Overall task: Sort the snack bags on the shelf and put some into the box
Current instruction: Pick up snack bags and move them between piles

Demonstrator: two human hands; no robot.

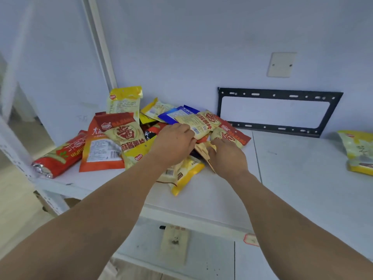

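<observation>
At mid-frame, both forearms reach up to the heap of snack bags (129,138) on the white shelf (222,195). The right hand (226,154) pinches a tan bag (203,151); the left hand (173,142) has its fingers curled on a cream-and-red bag (198,123). Far right lies a lone yellow bag (358,152), and a black bracket (278,111) leans behind.
</observation>
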